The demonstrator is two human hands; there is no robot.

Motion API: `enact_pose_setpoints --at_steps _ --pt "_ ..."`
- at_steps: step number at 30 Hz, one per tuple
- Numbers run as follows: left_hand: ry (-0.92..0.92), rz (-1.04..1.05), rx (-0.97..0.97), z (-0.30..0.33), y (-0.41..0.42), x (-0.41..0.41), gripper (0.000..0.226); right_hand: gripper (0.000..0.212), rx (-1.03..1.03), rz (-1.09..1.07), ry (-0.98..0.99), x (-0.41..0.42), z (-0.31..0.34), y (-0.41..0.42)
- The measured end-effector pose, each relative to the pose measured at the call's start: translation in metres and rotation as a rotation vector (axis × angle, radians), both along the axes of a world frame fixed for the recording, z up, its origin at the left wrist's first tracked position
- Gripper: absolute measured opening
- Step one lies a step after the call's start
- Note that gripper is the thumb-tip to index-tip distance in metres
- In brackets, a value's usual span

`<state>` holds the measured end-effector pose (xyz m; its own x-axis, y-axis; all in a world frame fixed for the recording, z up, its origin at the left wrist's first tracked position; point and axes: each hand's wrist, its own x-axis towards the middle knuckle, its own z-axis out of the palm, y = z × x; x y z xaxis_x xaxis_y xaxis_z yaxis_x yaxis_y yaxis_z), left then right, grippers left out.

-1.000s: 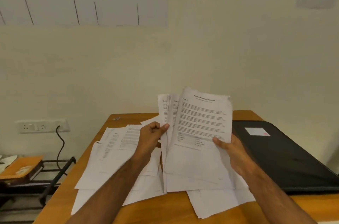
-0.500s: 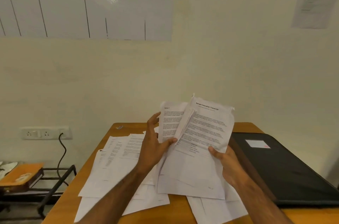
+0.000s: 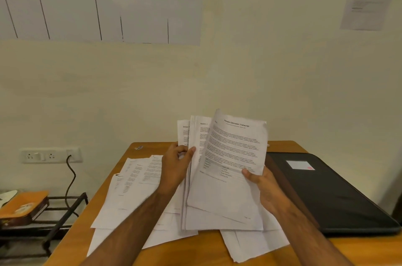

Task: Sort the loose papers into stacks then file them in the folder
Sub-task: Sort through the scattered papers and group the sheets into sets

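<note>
I have a single view, from the wide-angle camera worn on the person's head. It looks forward and slightly down, so the wall fills the upper two thirds of the frame and the bench sits only in the lower third. The camera is close: both forearms enter from the bottom edge, with the left hand and right hand just below centre, holding the sheaf of papers up toward the lens. The folder lies at lower right, a low rack at lower left. Straight lines bow near the frame edges. With no second view, nothing is shared.
</note>
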<state>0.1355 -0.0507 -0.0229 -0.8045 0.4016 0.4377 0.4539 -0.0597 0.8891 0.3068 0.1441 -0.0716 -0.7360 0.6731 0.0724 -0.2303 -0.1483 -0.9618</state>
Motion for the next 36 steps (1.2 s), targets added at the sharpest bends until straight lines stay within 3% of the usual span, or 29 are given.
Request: enact_pose_setpoints --at_steps 4,8,14,23,27,30,34,36 --pt "-0.084 -0.031 0.063 0.002 -0.002 -0.001 0.024 0.045 -0.012 -0.008 -0.010 -0.001 -0.002 0.000" --pt "-0.211 -0.191 0.123 0.006 -0.001 0.003 0.051 0.047 -0.017 -0.029 -0.007 -0.005 -0.002 -0.003" --pt "-0.286 -0.315 0.194 0.011 0.002 0.014 0.048 0.043 -0.050 -0.060 0.022 -0.010 0.000 -0.012" --pt "-0.121 -0.288 0.188 0.018 -0.001 0.020 0.014 0.047 -0.069 -0.089 0.002 -0.012 -0.005 -0.011" --pt "-0.053 -0.247 0.167 0.020 -0.001 0.025 0.030 0.047 -0.071 -0.075 0.021 -0.011 -0.004 -0.010" --pt "-0.138 -0.292 0.152 0.019 0.000 0.022 0.044 0.049 -0.053 -0.041 0.043 -0.005 0.002 -0.007" --pt "-0.296 -0.380 0.015 0.006 0.004 0.020 0.084 0.055 0.005 0.131 -0.004 0.014 0.015 -0.004" --pt "-0.344 -0.441 -0.020 -0.003 0.008 0.022 0.080 0.059 0.064 0.238 -0.086 0.022 0.024 -0.003"
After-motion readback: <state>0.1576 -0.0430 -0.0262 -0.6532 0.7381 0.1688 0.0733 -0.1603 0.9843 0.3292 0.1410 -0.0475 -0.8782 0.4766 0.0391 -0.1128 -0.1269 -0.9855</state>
